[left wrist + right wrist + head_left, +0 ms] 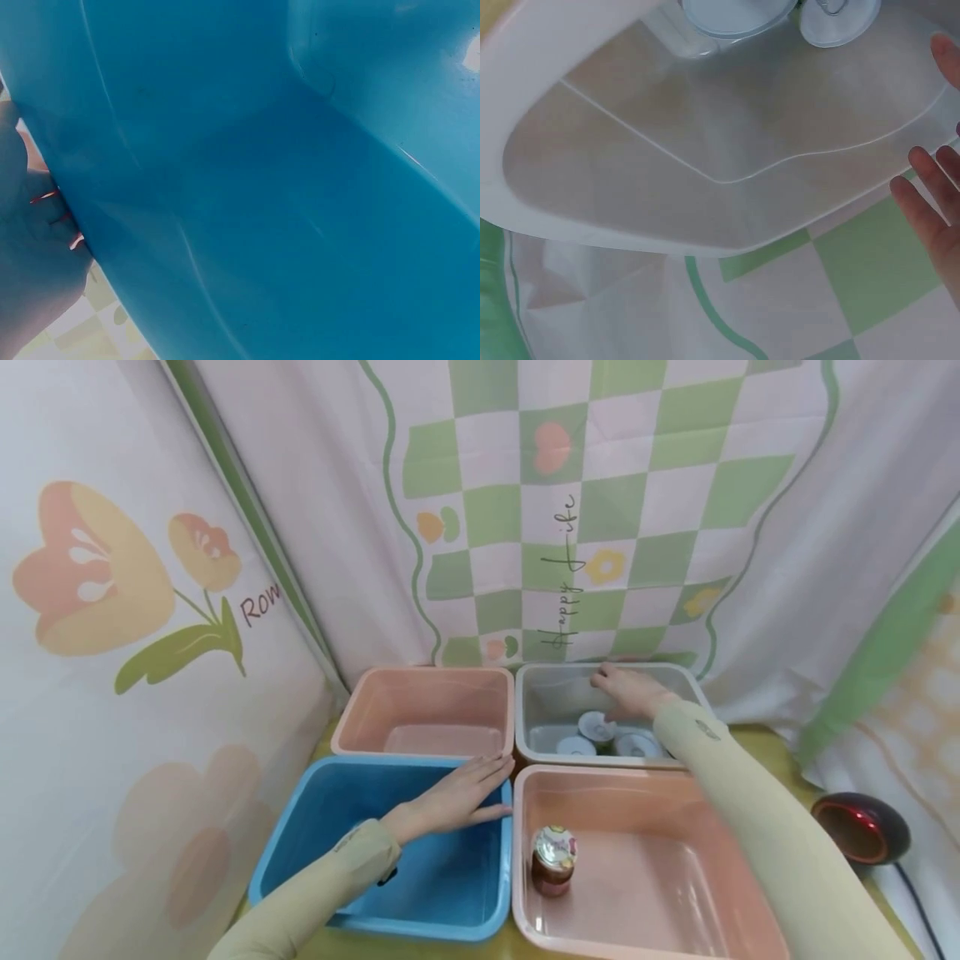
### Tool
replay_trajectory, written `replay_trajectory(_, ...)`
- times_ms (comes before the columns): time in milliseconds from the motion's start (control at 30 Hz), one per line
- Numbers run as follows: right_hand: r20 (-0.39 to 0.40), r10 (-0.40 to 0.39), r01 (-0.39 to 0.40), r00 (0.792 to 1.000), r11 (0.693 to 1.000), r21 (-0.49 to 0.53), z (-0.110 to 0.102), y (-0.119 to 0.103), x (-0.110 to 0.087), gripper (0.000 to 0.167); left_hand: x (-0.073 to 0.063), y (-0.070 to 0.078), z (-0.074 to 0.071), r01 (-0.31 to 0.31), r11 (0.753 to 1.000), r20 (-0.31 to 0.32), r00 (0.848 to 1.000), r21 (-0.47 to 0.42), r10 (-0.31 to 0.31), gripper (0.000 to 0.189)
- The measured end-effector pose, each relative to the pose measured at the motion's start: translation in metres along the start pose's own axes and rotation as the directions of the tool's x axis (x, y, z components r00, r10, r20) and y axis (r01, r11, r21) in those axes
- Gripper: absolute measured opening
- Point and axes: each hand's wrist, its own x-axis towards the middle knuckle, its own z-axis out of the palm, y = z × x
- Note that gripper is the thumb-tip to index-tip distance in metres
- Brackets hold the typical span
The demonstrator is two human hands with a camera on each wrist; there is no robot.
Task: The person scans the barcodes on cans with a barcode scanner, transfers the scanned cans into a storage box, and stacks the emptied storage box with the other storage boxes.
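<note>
R sleeve [765,827] closest; cans [596,727] nr R hand [636,692], apart.

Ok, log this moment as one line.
left hand: on blue bin's rim | right hand: over gray bin, holding nothing visible | three cans: inside gray bin | jar: front pink bin

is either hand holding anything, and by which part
Nothing is held: the right hand is empty over the gray bin; the left hand rests on the rim of the blue bin.
</note>
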Motion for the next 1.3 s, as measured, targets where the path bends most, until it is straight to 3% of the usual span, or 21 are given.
replay_trajectory(467,-0.134,-0.112,0.111,0.985,0.994,-0.017,-0.003,-0.016,-0.027,0.059,-0.003,0.002,0.0,-0.005,1.0,-0.009,1.0,-0.016,0.005,0.073)
replay_trajectory(767,-0.168,-0.095,0.094,0.981,0.995,-0.014,-0.015,-0.025,-0.048,0.056,-0.004,0.004,-0.002,-0.018,1.0,-0.019,1.0,-0.008,0.018,0.073)
replay_trajectory(1300,-0.314,-0.23,0.215,0.921,0.973,-0.08,-0.02,-0.051,-0.079,0.055,-0.004,0.003,-0.001,-0.032,0.999,-0.03,0.999,-0.005,0.032,0.074)
